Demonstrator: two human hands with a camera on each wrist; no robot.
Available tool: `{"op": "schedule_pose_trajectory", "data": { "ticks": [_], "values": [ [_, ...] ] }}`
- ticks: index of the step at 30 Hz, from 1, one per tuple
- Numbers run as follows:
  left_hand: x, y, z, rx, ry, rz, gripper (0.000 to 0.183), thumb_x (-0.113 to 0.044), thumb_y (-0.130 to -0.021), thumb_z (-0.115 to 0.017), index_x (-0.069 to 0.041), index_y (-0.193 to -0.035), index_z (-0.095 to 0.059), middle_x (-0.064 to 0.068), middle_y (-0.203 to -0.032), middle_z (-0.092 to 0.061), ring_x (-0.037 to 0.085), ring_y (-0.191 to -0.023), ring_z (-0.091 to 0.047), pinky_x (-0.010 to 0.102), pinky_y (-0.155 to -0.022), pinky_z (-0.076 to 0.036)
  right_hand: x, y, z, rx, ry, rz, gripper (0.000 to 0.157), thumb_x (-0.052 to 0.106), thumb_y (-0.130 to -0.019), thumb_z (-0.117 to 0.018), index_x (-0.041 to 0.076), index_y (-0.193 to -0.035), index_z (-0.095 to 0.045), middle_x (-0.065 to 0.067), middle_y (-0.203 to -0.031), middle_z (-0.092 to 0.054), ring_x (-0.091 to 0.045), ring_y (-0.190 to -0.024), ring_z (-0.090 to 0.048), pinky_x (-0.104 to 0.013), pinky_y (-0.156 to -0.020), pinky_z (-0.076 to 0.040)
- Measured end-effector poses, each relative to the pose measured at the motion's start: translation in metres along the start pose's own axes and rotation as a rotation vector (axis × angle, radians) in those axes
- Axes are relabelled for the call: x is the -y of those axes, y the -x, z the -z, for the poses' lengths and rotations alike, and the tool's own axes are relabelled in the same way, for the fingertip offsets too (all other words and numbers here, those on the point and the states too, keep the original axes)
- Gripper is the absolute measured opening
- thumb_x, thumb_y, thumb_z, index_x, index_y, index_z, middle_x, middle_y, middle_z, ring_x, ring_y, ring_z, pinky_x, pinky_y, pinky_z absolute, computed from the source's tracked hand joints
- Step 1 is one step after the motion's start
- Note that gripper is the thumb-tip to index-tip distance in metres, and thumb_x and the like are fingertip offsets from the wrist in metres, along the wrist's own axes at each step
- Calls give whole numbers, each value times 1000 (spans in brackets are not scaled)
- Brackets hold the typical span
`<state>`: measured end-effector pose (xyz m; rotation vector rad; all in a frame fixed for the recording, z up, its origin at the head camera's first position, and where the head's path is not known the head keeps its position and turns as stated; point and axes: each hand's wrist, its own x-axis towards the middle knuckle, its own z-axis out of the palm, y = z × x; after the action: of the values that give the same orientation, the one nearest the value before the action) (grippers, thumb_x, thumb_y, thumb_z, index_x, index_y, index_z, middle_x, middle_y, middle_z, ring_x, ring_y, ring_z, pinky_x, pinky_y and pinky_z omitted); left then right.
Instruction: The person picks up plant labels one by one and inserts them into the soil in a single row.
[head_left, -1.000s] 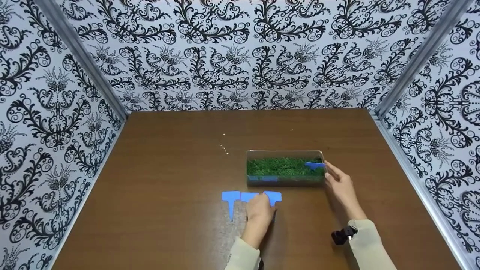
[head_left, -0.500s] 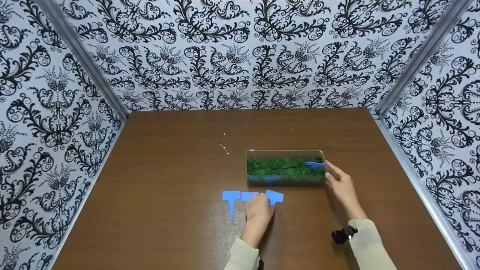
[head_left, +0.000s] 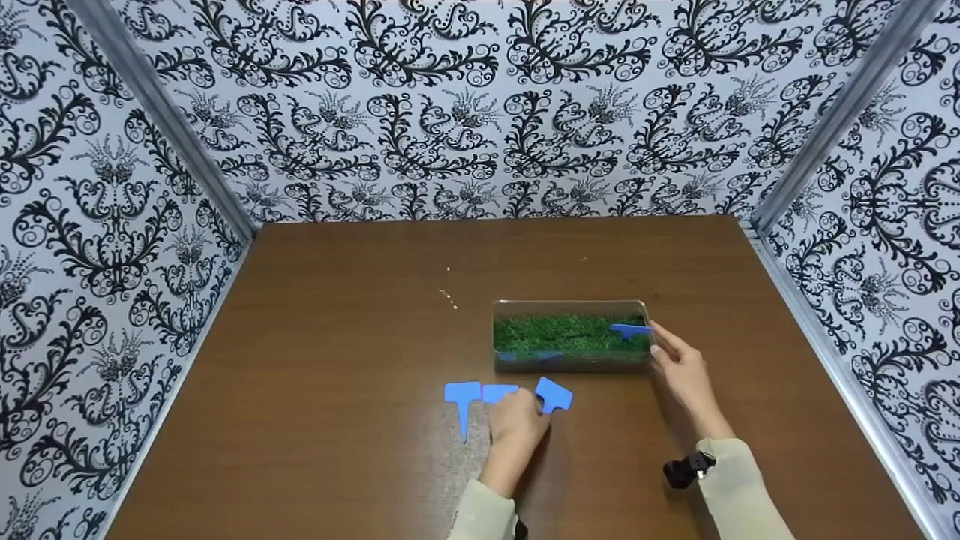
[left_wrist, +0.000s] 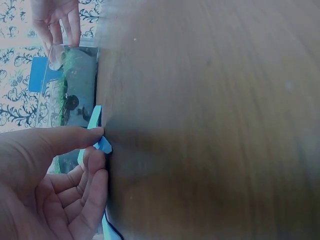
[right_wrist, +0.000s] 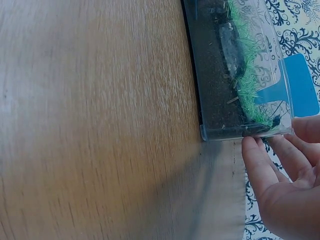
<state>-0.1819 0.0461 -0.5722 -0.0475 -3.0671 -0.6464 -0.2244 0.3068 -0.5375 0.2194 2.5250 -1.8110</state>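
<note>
My left hand (head_left: 517, 424) pinches a blue T-shaped plant label (head_left: 555, 395) by its stem, low over the table. The thumb and index fingertips meet on the stem in the left wrist view. To its left lie two more blue labels: one fully visible (head_left: 462, 391), the other (head_left: 499, 393) partly covered by the hand. My right hand (head_left: 681, 373) touches the right end of a clear planter box (right_wrist: 204, 131) with extended fingers. Green grass (head_left: 559, 334) on dark soil fills the box. One blue label (right_wrist: 302, 85) stands upright in the grass by that end.
The brown wooden table (head_left: 337, 337) lies under everything. Patterned walls (head_left: 480, 112) enclose its back and sides. Small pale specks (head_left: 448, 298) dot the wood left of the box. A black wrist camera (head_left: 682, 472) sits by the right sleeve.
The pinched label has turned clockwise and shifted slightly right, away from the other two. My right hand and the box have stayed in place.
</note>
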Motion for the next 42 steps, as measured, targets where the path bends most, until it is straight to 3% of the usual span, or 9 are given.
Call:
{"op": "schedule_pose_trajectory", "data": {
  "ticks": [2, 6, 11, 16, 19, 23, 27, 42],
  "values": [
    [0, 1, 1, 8, 5, -4, 66, -30, -80, -81, -22, -46, -24, -10, -45, -35, 10, -49, -35, 29, -45, -31, 0, 0, 0, 6, 5, -1, 48, 4, -105, -43, 4, -152, -38, -20, -156, -36, -31, -143, -38, -22, -100, -48],
    [0, 3, 3, 3, -2, -10, 64, -30, -79, -81, -23, -44, -28, -12, -46, -39, 8, -48, -41, 29, -44, -36, 1, 0, 0, 5, 15, 1, 48, 4, -105, -43, 4, -152, -38, -20, -156, -36, -30, -143, -39, -18, -98, -49],
    [-1, 4, 3, 2, 18, -5, 59, -28, -78, -81, -24, -46, -33, -13, -48, -36, 8, -49, -38, 29, -45, -36, 1, 1, 1, 1, 30, 12, 48, 5, -105, -43, 5, -152, -39, -20, -157, -37, -30, -143, -40, -14, -95, -49],
    [1, 6, 2, -11, 64, -13, 32, -23, -76, -81, -25, -61, -53, -11, -60, -59, 11, -55, -56, 29, -49, -42, 2, 3, 0, 1, 29, 28, 47, 5, -105, -45, 5, -152, -39, -20, -156, -38, -31, -140, -42, -19, -97, -50],
    [2, 7, 3, 3, 99, -39, 23, -20, -78, -80, -23, -69, -59, -10, -66, -60, 11, -58, -56, 27, -50, -41, 1, 2, 0, -9, 33, 33, 47, 5, -104, -45, 4, -151, -40, -20, -155, -40, -32, -139, -44, -21, -98, -51],
    [3, 8, 3, 42, 144, -55, 24, -18, -82, -78, -23, -72, -57, -10, -66, -56, 8, -57, -49, 25, -51, -37, 1, 2, 0, -15, 39, 32, 47, 4, -104, -46, 4, -151, -41, -20, -154, -40, -32, -138, -44, -21, -97, -51],
    [3, 8, 3, 58, 195, -49, 25, -18, -82, -79, -23, -73, -57, -11, -67, -59, 7, -57, -50, 25, -52, -38, 1, 2, 0, -9, 35, 31, 47, 4, -104, -45, 4, -151, -41, -20, -155, -39, -32, -138, -45, -21, -97, -51],
    [2, 6, 2, -13, 286, -51, 22, -19, -81, -82, -23, -86, -61, -14, -74, -65, 6, -62, -58, 23, -53, -41, 2, 2, 0, 2, 41, 17, 47, 6, -105, -44, 5, -152, -39, -20, -156, -38, -32, -139, -43, -25, -100, -50]
  ]
}}
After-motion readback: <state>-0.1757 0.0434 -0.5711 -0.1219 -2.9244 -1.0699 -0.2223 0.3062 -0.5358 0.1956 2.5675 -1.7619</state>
